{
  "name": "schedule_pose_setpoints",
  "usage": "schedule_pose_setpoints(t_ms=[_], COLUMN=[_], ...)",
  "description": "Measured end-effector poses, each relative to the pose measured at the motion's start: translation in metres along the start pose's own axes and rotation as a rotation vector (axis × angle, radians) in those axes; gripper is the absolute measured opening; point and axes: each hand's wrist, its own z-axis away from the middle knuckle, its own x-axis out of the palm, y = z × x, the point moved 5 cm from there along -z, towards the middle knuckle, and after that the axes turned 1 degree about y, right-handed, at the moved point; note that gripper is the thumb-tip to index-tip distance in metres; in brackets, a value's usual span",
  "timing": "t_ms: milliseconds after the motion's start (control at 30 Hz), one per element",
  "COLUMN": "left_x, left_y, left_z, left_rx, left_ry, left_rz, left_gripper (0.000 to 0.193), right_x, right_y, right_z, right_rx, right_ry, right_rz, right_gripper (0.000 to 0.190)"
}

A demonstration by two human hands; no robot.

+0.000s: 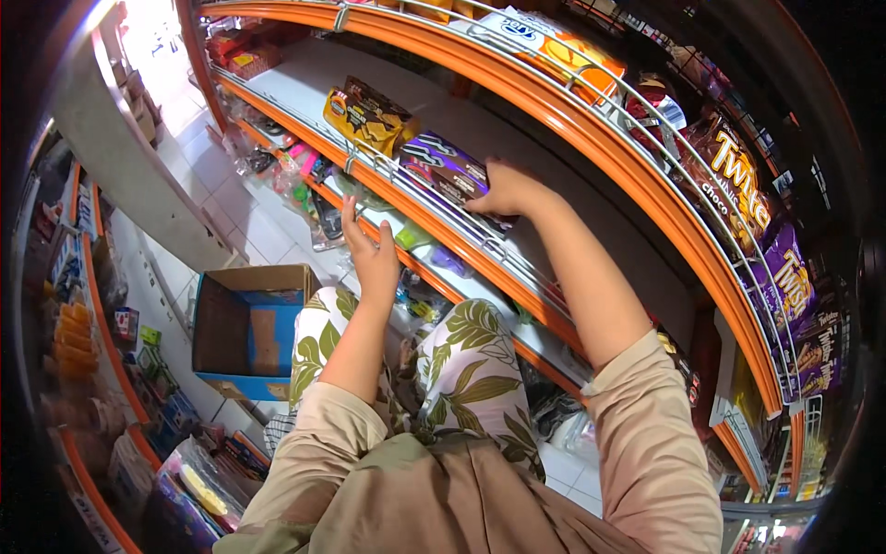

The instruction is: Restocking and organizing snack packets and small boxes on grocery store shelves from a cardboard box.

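On a white shelf with an orange edge lies a purple and brown snack package (443, 166), tilted behind the wire rail. My right hand (509, 188) grips its near end, fingers over the top and thumb toward the rail. Against its far end stands a yellow and brown biscuit pack (367, 116). My left hand (372, 260) is raised in front of the shelf edge, fingers apart, holding nothing. An open cardboard box (252, 329) with blue sides sits on the floor left of my knees; its visible inside holds no goods.
An upper orange-edged shelf (623, 149) with a wire rail curves over my right arm and bears snack bags (734, 180). Lower down, small plastic-wrapped goods (304, 166) fill another shelf. A further stocked shelf (104, 291) stands at the left, beyond the tiled floor.
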Motion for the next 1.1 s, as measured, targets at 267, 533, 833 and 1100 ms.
schedule_pose_setpoints(t_ms=[267, 533, 833, 1100], left_x=[0.015, 0.019, 0.017, 0.015], left_y=[0.008, 0.021, 0.02, 0.015], left_z=[0.005, 0.023, 0.023, 0.02], left_rx=[0.093, 0.104, 0.084, 0.053], left_ry=[-0.101, -0.17, -0.198, -0.19], left_rz=[-0.046, -0.072, -0.07, -0.033], left_gripper=[0.065, 0.065, 0.067, 0.068], right_x=[-0.002, -0.003, -0.009, -0.01], right_y=[0.033, 0.048, 0.052, 0.05], right_z=[0.057, 0.078, 0.091, 0.089], right_rx=[0.017, 0.08, 0.102, 0.114], right_ry=[-0.157, -0.116, -0.096, -0.143], right_rz=[-0.088, 0.023, -0.006, 0.029], right_gripper=[0.077, 0.084, 0.087, 0.085])
